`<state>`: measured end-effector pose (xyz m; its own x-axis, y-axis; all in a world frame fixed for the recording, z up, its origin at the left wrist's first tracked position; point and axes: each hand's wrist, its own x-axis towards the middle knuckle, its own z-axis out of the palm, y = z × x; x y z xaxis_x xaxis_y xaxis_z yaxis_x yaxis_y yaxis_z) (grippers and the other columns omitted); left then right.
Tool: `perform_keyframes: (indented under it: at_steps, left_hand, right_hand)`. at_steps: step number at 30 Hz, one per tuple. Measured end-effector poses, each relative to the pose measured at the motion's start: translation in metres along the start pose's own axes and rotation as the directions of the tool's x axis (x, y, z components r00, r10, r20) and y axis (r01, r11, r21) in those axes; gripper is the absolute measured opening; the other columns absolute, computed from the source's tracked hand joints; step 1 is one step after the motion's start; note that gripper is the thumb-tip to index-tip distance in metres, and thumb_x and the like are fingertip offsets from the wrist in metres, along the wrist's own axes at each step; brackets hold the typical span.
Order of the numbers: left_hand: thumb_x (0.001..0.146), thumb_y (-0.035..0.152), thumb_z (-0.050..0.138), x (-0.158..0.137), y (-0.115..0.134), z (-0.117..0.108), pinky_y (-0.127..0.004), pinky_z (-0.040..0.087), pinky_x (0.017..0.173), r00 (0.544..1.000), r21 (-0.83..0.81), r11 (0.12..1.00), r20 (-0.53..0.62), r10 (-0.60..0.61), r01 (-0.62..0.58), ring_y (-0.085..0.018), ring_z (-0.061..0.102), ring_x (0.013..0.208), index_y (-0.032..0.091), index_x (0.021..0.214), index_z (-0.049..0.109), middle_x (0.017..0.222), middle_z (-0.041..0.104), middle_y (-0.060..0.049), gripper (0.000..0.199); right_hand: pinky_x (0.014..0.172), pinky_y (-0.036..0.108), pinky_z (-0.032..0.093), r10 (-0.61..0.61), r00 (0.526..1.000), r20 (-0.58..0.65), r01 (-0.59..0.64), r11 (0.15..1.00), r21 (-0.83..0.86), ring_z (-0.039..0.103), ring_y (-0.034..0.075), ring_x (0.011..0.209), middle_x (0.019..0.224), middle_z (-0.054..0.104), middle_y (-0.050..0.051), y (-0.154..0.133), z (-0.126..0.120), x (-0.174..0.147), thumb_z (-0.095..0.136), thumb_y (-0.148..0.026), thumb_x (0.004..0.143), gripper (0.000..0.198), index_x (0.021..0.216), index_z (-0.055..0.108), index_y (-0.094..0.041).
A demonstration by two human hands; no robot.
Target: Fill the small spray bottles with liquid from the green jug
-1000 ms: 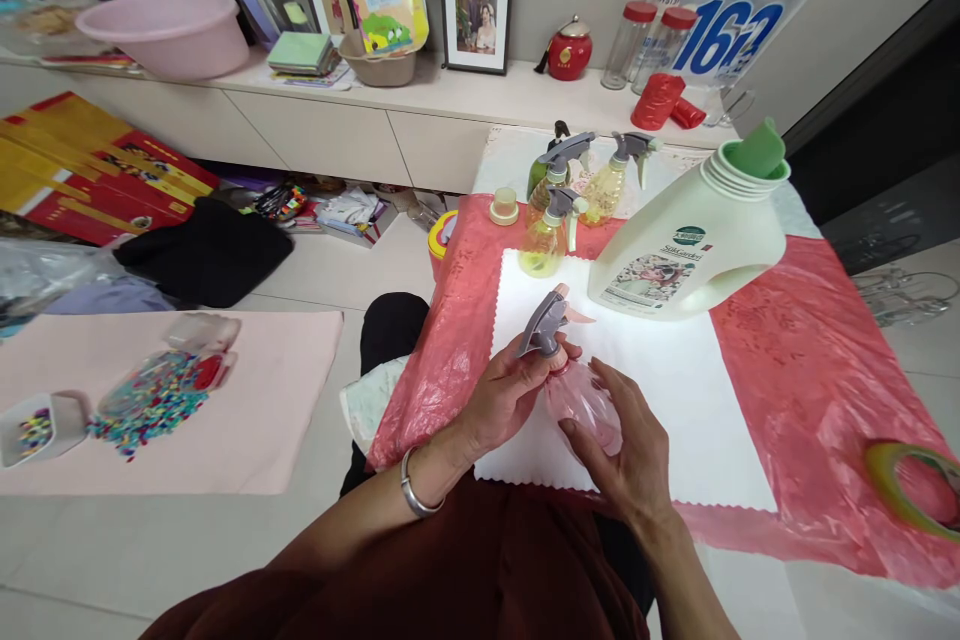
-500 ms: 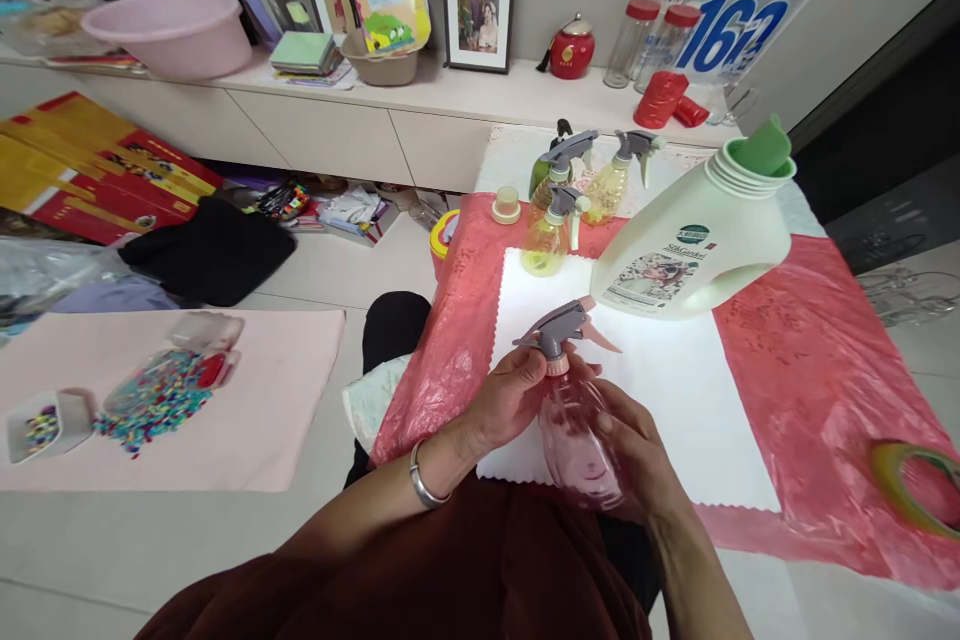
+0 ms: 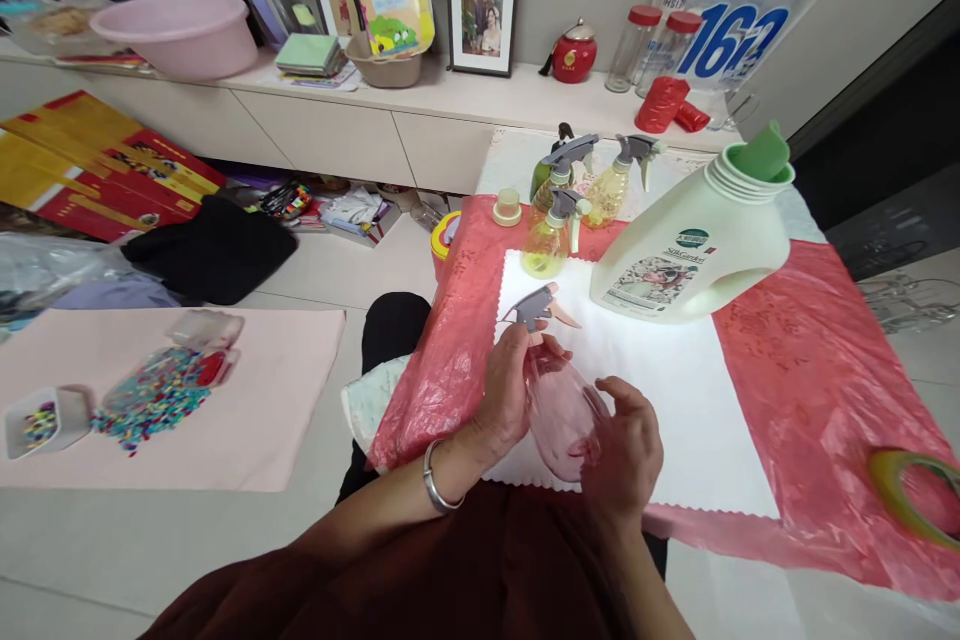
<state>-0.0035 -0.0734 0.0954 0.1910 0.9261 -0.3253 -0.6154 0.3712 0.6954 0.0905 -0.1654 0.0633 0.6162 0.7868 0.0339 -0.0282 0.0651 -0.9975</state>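
Note:
A clear pink spray bottle (image 3: 561, 410) with a grey and pink trigger head (image 3: 534, 308) is tilted over the white sheet, its head up and to the left. My left hand (image 3: 506, 385) wraps around the bottle at its neck, just below the trigger. Against the lower right side of the bottle is my right hand (image 3: 626, 440), fingers curled at its base and the index finger lifted off. Beyond them stand yellowish spray bottles (image 3: 546, 245) and a large pale green detergent jug (image 3: 690, 240) with a green cap piece in its mouth.
The white sheet (image 3: 675, 420) lies on red plastic (image 3: 787, 340) over the table. A roll of tape (image 3: 915, 495) is at the right edge. A small round cap (image 3: 507, 208) sits by the bottles. To the left, colourful beads (image 3: 154, 405) lie on a pink sheet (image 3: 277, 400).
The spray bottle has shifted slightly up and left, and tilts more. My left hand moved with it; my right hand has turned, its fingers now curled near the base.

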Motion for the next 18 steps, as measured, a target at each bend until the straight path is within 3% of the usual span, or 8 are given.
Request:
perform_keyframes:
  at_steps: [2,4,6,7,11,13,16,18]
  left_hand:
    - [0.082,0.059,0.072,0.005,0.005,0.000,-0.034,0.054,0.076,0.999,-0.042,0.999,-0.024,-0.022,0.021,-0.020,0.072,0.073,0.016,0.100,0.065,0.074,0.070,-0.001,0.047]
    - [0.081,0.058,0.074,0.009,0.011,0.000,-0.034,0.054,0.078,1.000,-0.064,0.998,-0.025,-0.008,0.006,-0.020,0.072,0.074,0.016,0.100,0.065,0.075,0.070,0.000,0.047]
    - [0.080,0.057,0.075,0.010,0.016,0.000,-0.033,0.053,0.079,0.999,-0.063,0.997,-0.020,0.035,-0.036,-0.019,0.072,0.075,0.016,0.100,0.066,0.075,0.070,0.000,0.046]
    - [0.080,0.057,0.076,0.010,0.017,0.000,-0.033,0.053,0.080,0.999,-0.061,0.997,-0.010,0.052,-0.052,-0.019,0.072,0.076,0.016,0.100,0.066,0.076,0.071,-0.001,0.046]
    - [0.081,0.057,0.076,0.010,0.019,-0.004,-0.034,0.052,0.083,0.995,-0.070,0.997,0.097,0.021,-0.014,-0.021,0.073,0.086,0.016,0.101,0.067,0.088,0.076,-0.006,0.046]
    - [0.081,0.055,0.078,0.011,0.019,-0.006,-0.034,0.052,0.085,0.986,-0.082,0.996,0.165,-0.020,0.034,-0.023,0.073,0.092,0.016,0.101,0.068,0.097,0.076,-0.008,0.045]
    - [0.077,0.051,0.084,0.013,0.022,-0.009,-0.035,0.053,0.086,0.972,-0.118,0.990,0.231,-0.045,0.074,-0.024,0.073,0.094,0.017,0.100,0.070,0.099,0.074,-0.006,0.044]
    - [0.075,0.050,0.086,0.014,0.024,-0.009,-0.038,0.053,0.091,0.965,-0.147,0.986,0.258,-0.043,0.083,-0.024,0.073,0.091,0.016,0.098,0.070,0.094,0.071,-0.004,0.044]
  right_hand:
    - [0.113,0.056,0.037,-0.246,0.962,0.118,0.261,0.957,-0.129,0.044,0.032,0.129,0.132,0.047,0.015,-0.001,0.000,-0.006,0.065,-0.060,0.087,0.058,0.126,0.058,-0.016]
    - [0.115,0.061,0.033,-0.424,0.846,0.323,0.511,0.818,-0.265,0.036,0.035,0.138,0.145,0.037,0.016,-0.001,-0.002,-0.009,0.072,-0.047,0.087,0.072,0.148,0.044,-0.021]
    - [0.112,0.062,0.038,-0.442,0.773,0.456,0.612,0.710,-0.348,0.034,0.035,0.141,0.152,0.027,0.017,0.000,-0.004,-0.009,0.069,-0.036,0.092,0.085,0.162,0.022,-0.027]
    - [0.109,0.060,0.042,-0.411,0.782,0.469,0.597,0.710,-0.373,0.037,0.033,0.139,0.153,0.025,0.018,0.001,-0.006,-0.009,0.068,-0.033,0.094,0.088,0.164,0.015,-0.028]
    - [0.099,0.050,0.053,-0.328,0.836,0.440,0.505,0.772,-0.385,0.051,0.029,0.125,0.148,0.031,0.018,0.004,-0.011,-0.012,0.071,-0.035,0.092,0.088,0.163,0.019,-0.029]
    - [0.095,0.046,0.055,-0.274,0.875,0.400,0.412,0.855,-0.315,0.054,0.027,0.120,0.149,0.032,0.016,0.004,-0.012,-0.016,0.073,-0.037,0.090,0.086,0.160,0.025,-0.031]
    - [0.089,0.041,0.057,-0.031,0.932,0.360,0.053,0.997,-0.053,0.058,0.026,0.116,0.151,0.032,0.015,-0.002,-0.010,-0.021,0.073,-0.042,0.091,0.081,0.157,0.027,-0.034]
    - [0.082,0.038,0.058,0.189,0.888,0.420,-0.285,0.942,0.179,0.062,0.027,0.108,0.149,0.035,0.016,-0.010,-0.008,-0.021,0.071,-0.052,0.092,0.079,0.155,0.029,-0.033]
